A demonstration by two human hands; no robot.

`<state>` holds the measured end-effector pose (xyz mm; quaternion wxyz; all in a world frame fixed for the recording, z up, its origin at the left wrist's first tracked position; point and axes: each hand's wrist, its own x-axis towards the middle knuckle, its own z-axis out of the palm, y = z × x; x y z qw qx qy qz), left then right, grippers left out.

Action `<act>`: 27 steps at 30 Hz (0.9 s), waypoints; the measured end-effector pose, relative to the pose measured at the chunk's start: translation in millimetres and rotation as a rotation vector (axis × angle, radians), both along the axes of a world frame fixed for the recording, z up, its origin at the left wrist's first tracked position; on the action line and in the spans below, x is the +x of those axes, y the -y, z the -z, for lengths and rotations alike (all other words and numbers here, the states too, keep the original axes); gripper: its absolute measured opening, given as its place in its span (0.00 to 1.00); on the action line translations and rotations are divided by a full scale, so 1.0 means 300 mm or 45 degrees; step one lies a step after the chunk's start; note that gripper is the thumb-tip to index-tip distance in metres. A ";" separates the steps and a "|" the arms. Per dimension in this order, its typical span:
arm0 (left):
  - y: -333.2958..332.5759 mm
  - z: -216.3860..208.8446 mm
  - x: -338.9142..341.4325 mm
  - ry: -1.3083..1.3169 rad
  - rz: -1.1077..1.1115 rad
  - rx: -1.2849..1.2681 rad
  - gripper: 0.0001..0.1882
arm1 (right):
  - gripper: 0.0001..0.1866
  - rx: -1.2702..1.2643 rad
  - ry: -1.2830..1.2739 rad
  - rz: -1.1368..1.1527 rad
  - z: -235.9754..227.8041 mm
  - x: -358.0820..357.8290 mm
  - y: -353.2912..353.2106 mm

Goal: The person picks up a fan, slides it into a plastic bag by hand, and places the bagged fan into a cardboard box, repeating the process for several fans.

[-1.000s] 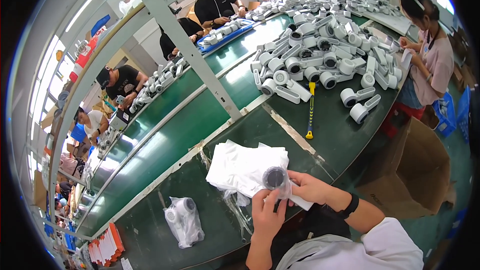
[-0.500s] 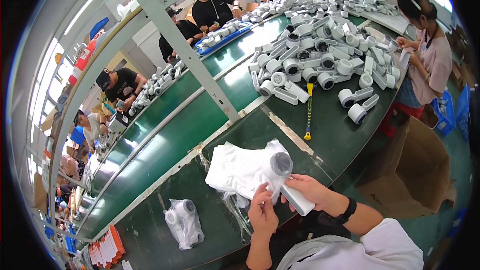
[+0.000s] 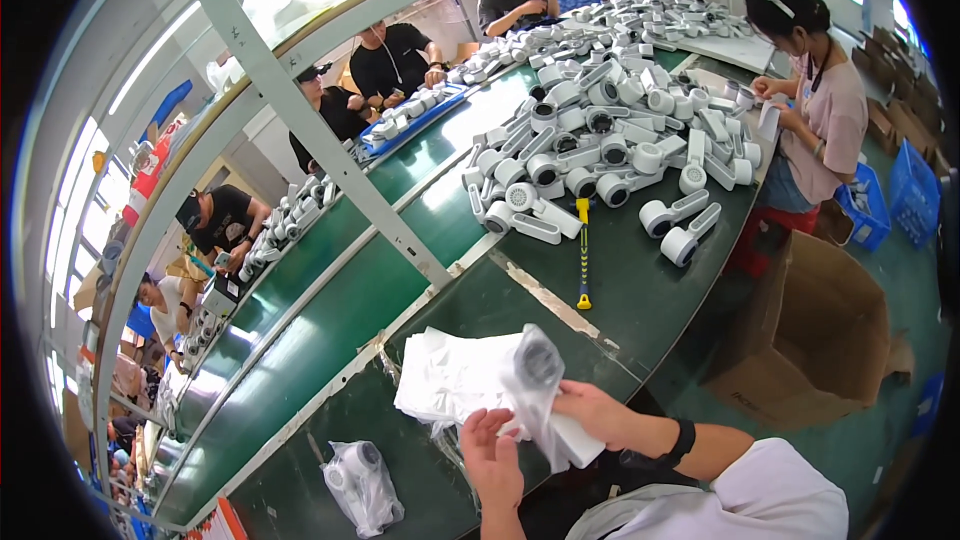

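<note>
A white handheld device with a round grey-rimmed head (image 3: 540, 358) and a straight handle is inside a clear plastic bag. My right hand (image 3: 598, 414) is closed around it, just below the round head. My left hand (image 3: 492, 448) is beside the bag with its fingers apart, and I see nothing gripped in it. A stack of white plastic bags (image 3: 445, 377) lies under and left of the device. Farther left, another bagged device (image 3: 362, 485) lies on the dark green table (image 3: 340, 400).
A large heap of similar devices (image 3: 610, 130) covers the far table. Two loose ones (image 3: 690, 230) lie near a yellow-and-blue tool (image 3: 584, 255). An open cardboard box (image 3: 800, 340) stands at right. Several co-workers sit along the conveyor (image 3: 310, 325); another person (image 3: 825, 110) stands at far right.
The bag now reaches down over the device's handle, which stuck out bare before. My left hand's fingers have spread from a pinch at the bag. The whole view has shifted slightly.
</note>
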<state>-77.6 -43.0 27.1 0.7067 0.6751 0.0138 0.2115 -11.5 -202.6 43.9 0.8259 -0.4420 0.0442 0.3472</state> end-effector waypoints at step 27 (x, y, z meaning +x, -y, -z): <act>-0.065 0.050 0.000 -0.573 0.408 -1.215 0.23 | 0.07 -0.606 1.345 0.280 0.043 -0.012 -0.120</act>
